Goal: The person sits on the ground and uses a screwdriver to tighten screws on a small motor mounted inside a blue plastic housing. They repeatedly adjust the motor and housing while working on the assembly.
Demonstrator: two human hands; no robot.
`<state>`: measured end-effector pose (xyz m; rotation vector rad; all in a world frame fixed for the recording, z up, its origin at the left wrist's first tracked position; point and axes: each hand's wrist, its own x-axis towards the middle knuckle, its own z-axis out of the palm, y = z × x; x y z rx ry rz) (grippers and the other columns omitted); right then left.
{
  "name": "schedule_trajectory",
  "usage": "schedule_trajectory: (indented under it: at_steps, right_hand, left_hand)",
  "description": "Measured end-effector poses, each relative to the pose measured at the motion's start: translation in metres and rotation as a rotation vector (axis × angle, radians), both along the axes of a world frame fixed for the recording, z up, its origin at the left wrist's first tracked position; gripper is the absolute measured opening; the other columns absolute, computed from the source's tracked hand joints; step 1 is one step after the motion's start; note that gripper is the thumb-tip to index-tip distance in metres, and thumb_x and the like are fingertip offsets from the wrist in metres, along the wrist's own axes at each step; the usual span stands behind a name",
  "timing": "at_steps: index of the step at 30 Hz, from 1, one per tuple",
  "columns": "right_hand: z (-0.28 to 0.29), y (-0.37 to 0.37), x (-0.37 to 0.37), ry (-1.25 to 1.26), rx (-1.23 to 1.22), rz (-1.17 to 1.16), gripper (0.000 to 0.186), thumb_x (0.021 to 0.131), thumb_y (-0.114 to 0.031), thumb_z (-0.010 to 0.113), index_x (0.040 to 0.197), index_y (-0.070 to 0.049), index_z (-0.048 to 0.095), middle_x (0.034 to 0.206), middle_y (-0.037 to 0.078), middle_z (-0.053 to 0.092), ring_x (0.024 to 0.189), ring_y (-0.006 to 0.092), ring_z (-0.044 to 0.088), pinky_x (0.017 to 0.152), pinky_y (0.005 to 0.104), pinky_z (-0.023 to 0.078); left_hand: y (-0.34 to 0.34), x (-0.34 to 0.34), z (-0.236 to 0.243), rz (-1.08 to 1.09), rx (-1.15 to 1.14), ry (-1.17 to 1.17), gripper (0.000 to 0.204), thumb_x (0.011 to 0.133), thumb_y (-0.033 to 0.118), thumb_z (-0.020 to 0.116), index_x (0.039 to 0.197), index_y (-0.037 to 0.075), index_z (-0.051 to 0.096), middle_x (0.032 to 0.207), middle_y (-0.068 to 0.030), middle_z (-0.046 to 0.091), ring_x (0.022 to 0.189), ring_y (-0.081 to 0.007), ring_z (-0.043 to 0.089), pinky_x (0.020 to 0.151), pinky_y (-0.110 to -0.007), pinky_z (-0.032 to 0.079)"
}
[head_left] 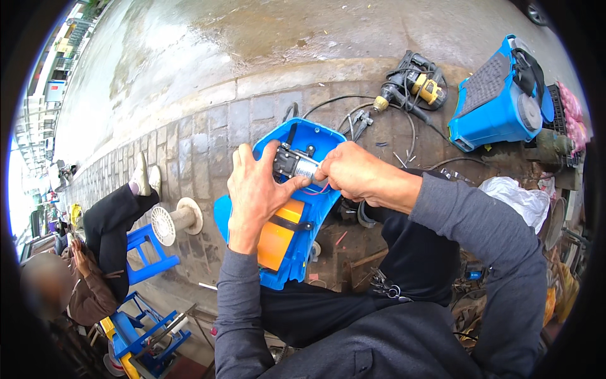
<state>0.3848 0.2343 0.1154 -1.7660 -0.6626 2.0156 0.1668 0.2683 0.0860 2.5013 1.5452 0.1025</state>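
An open blue plastic housing [265,265] rests over my lap, with an orange battery block [278,246] strapped inside by a black band. A small pump motor [297,167] with a black head and silver body is in the upper part of the housing. My left hand [255,186] grips the pump's left side, thumb across its lower edge, fingers closed round it. My right hand [356,174] is closed at the motor's right end, beside red wires; whatever its fingertips hold is hidden.
Corded power tools [423,88], loose cables and pliers [360,123] lie ahead. A blue backpack tank [492,101] and white plastic bag [517,202] are right. Left, a seated person [88,278] is beside a blue stool [148,262] and a white spool [177,221].
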Motion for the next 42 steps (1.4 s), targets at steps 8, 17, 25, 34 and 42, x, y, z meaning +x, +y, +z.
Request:
schedule_trajectory:
  at_steps: [8,17,25,34,42]
  right_hand:
    - [0.005,-0.006,-0.024,-0.041,-0.006,-0.115,0.015,0.102,-0.009,0.066,0.093,0.002,0.071,0.057,0.001,0.048,0.039,0.0101,0.035,0.037,0.0344,0.02]
    - [0.003,0.01,-0.006,-0.08,0.057,0.1,0.016,0.103,-0.013,0.065,0.101,0.001,0.07,0.06,0.002,0.052,0.04,0.0115,0.039,0.038,0.0354,0.023]
    - [-0.004,0.005,-0.016,-0.242,0.206,0.165,0.027,0.098,-0.017,0.07,0.095,0.009,0.076,0.084,0.019,0.07,0.074,0.0271,0.065,0.063,0.0452,0.047]
    - [-0.01,-0.015,-0.029,-0.29,0.239,0.035,0.035,0.096,-0.023,0.07,0.098,0.011,0.078,0.096,0.034,0.076,0.1,0.0485,0.077,0.086,0.0538,0.059]
    - [-0.007,-0.002,-0.017,-0.193,0.136,0.051,0.018,0.1,-0.013,0.068,0.098,0.003,0.077,0.067,0.009,0.062,0.049,0.0177,0.052,0.043,0.0401,0.035]
  left_hand:
    - [0.0,0.003,-0.004,0.002,0.044,0.0,0.091,0.071,0.067,0.093,0.139,0.01,0.071,0.113,-0.0193,0.057,0.111,-0.0419,0.061,0.083,-0.053,0.059]
    - [-0.001,0.0,-0.007,0.033,0.04,0.01,0.094,0.072,0.077,0.087,0.14,0.014,0.069,0.111,-0.0165,0.056,0.111,-0.0403,0.061,0.083,-0.054,0.058]
    - [-0.003,0.002,-0.009,0.069,0.049,0.01,0.084,0.073,0.065,0.091,0.139,0.018,0.07,0.112,-0.0161,0.056,0.111,-0.0396,0.062,0.082,-0.054,0.058]
    - [-0.003,0.001,-0.011,0.03,0.112,-0.05,0.091,0.069,0.068,0.093,0.137,0.012,0.071,0.108,-0.017,0.056,0.104,-0.0393,0.061,0.079,-0.052,0.057]
    - [-0.003,-0.002,-0.013,0.002,0.141,-0.06,0.09,0.07,0.072,0.09,0.136,0.014,0.072,0.109,-0.0165,0.057,0.106,-0.0394,0.062,0.08,-0.052,0.057]
